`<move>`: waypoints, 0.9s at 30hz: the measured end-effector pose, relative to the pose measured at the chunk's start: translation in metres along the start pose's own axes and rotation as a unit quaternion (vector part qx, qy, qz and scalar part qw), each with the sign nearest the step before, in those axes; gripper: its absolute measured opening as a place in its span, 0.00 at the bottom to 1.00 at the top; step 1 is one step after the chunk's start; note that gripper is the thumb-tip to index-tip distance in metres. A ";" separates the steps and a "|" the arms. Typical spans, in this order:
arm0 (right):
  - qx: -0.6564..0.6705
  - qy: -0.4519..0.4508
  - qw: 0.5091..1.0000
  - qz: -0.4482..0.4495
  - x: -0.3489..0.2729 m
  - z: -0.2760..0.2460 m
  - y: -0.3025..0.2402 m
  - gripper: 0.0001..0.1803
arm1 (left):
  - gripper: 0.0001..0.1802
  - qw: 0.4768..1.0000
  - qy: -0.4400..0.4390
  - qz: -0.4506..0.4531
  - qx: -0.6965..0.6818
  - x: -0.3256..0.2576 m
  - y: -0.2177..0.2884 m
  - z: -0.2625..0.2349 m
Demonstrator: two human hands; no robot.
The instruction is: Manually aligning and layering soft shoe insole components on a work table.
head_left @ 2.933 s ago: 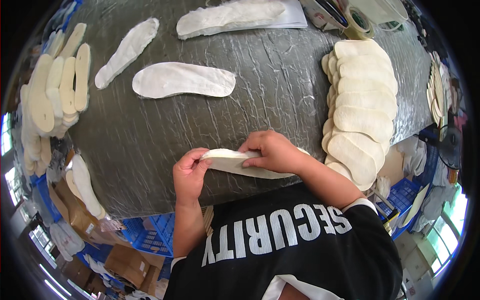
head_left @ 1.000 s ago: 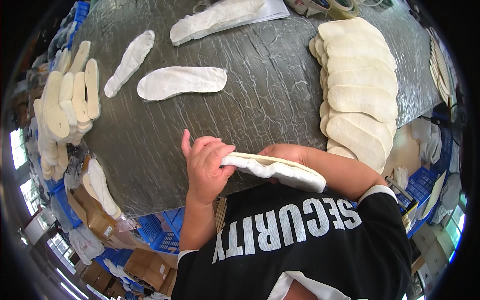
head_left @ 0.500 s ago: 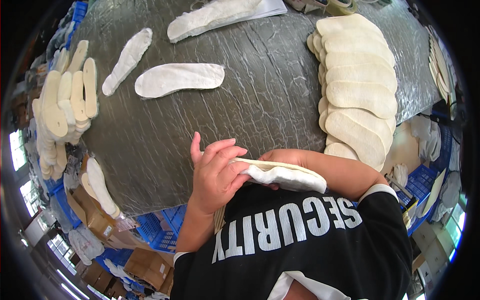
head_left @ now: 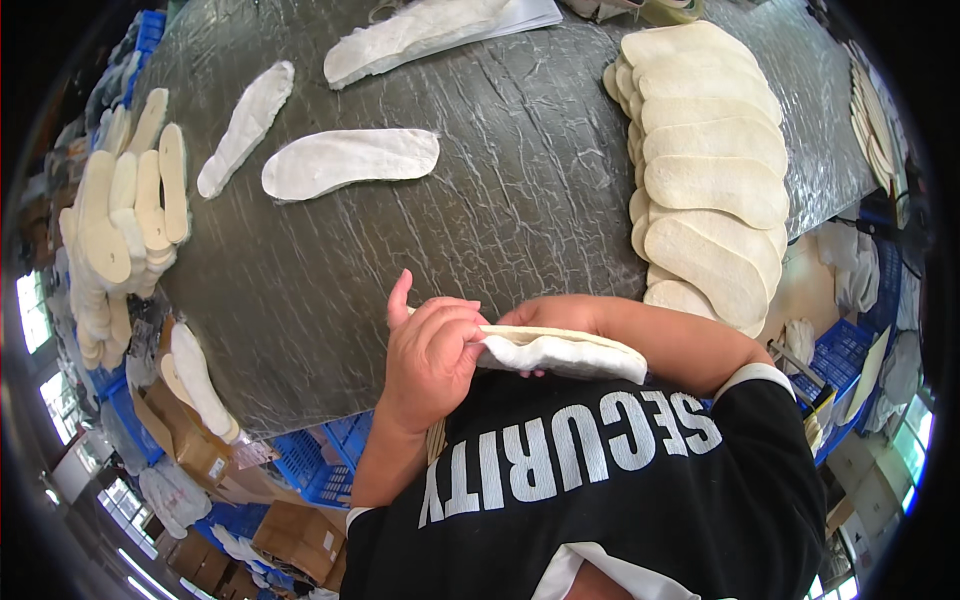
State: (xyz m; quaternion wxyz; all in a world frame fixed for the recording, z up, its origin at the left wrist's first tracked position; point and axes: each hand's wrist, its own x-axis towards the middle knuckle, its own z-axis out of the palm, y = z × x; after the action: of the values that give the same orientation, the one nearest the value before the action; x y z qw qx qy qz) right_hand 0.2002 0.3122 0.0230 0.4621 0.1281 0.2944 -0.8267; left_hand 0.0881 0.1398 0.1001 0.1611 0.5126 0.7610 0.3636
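A cream shoe insole with a white fleecy underside [head_left: 560, 352] is held flat near my chest, at the front edge of the grey wrinkled table [head_left: 480, 200]. My left hand [head_left: 432, 360] grips its left end, thumb up and fingers curled over the top. My right hand [head_left: 555, 312] lies along its far edge, mostly hidden behind the insole, fingers under it. A lone white insole [head_left: 350, 162] lies flat on the table beyond my hands.
An overlapping row of cream insoles [head_left: 710, 170] runs along the table's right side. More insoles stand fanned at the left edge [head_left: 125, 210]. Two long white pieces [head_left: 245, 125] [head_left: 420, 35] lie at the back. Blue crates [head_left: 320, 465] and cardboard boxes [head_left: 185, 440] sit below the table.
I have drawn the insole off the table toward my chest. My left hand has slid over its left end and closed on it; my right hand has tucked behind it.
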 end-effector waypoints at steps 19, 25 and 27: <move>-0.602 0.277 0.666 -0.341 -0.045 0.029 -0.022 0.20 | 0.08 0.998 0.007 -0.029 0.061 -0.017 0.014 0.007; -0.621 0.263 0.627 -0.390 -0.046 0.028 -0.019 0.19 | 0.06 0.997 0.016 -0.033 0.066 -0.020 0.016 0.010; -0.625 0.259 0.613 -0.407 -0.048 0.028 -0.018 0.18 | 0.06 0.997 0.019 -0.026 0.072 -0.020 0.017 0.011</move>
State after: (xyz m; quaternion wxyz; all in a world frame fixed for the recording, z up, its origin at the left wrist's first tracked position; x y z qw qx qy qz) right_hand 0.2123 0.3353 0.0755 -0.0490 -0.1160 0.8694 -0.4778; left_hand 0.1149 0.1294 0.1022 0.1184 0.4959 0.8012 0.3131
